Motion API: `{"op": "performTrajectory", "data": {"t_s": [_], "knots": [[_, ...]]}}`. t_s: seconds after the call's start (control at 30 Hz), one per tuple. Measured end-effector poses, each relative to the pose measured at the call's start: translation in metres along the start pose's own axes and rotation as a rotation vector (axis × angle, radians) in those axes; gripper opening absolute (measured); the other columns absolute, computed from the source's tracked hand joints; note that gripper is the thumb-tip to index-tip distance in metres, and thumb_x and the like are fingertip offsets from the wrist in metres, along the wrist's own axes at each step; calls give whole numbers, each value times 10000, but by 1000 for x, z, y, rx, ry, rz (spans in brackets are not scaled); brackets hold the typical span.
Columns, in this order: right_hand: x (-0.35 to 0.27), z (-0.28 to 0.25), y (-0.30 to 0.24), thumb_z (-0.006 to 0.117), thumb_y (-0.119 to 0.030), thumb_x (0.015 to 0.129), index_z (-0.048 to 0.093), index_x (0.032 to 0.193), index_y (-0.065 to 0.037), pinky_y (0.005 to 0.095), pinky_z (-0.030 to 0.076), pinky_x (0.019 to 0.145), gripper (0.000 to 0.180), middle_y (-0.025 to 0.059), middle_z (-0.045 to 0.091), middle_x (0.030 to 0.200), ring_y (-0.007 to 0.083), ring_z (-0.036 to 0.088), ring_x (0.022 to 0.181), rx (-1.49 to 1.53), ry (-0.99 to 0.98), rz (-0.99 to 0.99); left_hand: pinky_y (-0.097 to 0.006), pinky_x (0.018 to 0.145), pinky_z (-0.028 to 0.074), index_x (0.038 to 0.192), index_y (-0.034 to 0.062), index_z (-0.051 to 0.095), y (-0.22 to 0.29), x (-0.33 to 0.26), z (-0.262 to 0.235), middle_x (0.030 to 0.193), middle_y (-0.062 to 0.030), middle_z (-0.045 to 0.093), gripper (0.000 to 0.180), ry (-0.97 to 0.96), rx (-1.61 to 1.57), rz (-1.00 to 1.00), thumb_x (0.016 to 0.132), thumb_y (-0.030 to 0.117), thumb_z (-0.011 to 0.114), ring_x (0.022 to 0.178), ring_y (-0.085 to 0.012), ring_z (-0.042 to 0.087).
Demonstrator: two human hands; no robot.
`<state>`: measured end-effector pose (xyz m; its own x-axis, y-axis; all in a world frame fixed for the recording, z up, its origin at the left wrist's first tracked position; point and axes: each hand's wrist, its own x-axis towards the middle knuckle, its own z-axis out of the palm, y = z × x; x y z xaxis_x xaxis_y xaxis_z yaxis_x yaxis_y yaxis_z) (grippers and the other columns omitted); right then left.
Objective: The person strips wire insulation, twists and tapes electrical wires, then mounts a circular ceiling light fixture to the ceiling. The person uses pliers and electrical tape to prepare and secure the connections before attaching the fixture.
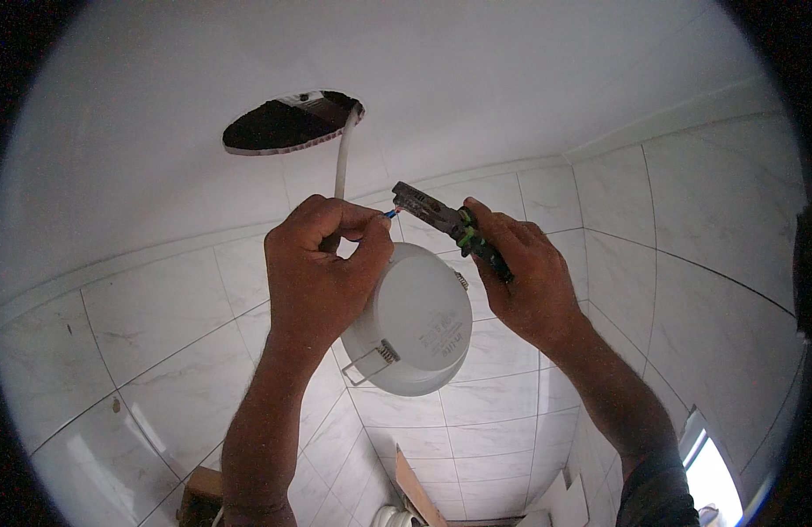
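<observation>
My left hand (pixel 314 263) pinches a thin blue wire (pixel 391 213) between thumb and forefinger, its tip pointing right. In my right hand (pixel 533 281) are pliers (pixel 431 211) with green and black handles. Their jaws are at the wire's end; whether they grip it I cannot tell. Just below my left hand hangs a round white ceiling light (pixel 424 321), back side showing, with spring clips (pixel 387 351) on its edge. What holds the light up is hidden by my hand. A white cable (pixel 344 158) comes down behind my left hand from the round hole (pixel 279 127) in the ceiling.
White marbled tile walls (pixel 169 351) surround me under the white ceiling (pixel 511 79). Low down stand a brown board (pixel 418 487), a white rounded thing (pixel 393 516) and a brown box-like object (pixel 204 481). A bright window-like opening (pixel 714 479) is at the lower right.
</observation>
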<state>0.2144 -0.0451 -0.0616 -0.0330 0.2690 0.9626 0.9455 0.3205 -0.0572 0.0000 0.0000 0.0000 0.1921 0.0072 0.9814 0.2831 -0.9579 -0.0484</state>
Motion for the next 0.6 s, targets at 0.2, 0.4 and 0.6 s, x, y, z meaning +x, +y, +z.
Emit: {"op": "performTrajectory", "data": {"t_s": [0.2, 0.4, 0.6], "knots": [[2, 0, 7, 673, -9, 873, 440, 1445, -110, 473, 502, 916, 626, 150, 631, 1158, 306, 622, 1061, -168, 16, -60, -319, 657, 576, 877, 10, 740, 4, 0, -1, 820, -113, 699, 86, -35, -21, -38, 840, 84, 716, 744, -157, 696], [8, 0, 16, 667, -64, 877, 547, 1227, -35, 470, 490, 815, 371, 147, 603, 980, 314, 603, 947, -138, 4, -105, -297, 600, 535, 870, 26, 742, -1, 1, -2, 801, -93, 691, 87, -49, -18, 6, 837, 103, 719, 715, -137, 668], [14, 12, 23, 646, -69, 881, 578, 1130, -7, 465, 506, 802, 266, 161, 596, 926, 328, 603, 890, 42, 41, -149, -297, 617, 537, 865, 32, 741, -4, 3, -7, 795, -88, 687, 96, -83, 0, -22, 841, 121, 713, 702, -138, 661]]}}
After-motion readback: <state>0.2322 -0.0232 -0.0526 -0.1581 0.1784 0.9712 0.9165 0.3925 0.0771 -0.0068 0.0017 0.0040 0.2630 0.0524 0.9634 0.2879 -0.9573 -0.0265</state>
